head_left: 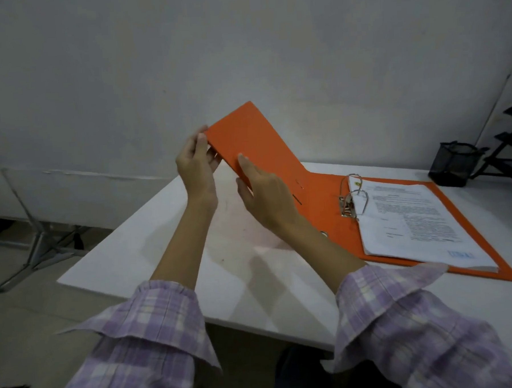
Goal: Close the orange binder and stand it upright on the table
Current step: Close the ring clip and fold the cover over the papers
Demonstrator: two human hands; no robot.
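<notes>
The orange binder (323, 196) lies open on the white table (168, 237). Its back cover rests flat at the right, carrying a stack of printed pages (413, 224) held by the metal ring mechanism (351, 197). The front cover (251, 134) is raised at a slant, up and to the left, off the table. My left hand (197, 164) grips the cover's far left corner. My right hand (263, 190) pinches the cover's near edge, thumb on its upper face.
A black mesh pen cup (455, 164) stands at the table's back right, beside a black wire rack (510, 148). A grey wall rises right behind the table. A metal stand base (38, 252) sits on the floor to the left.
</notes>
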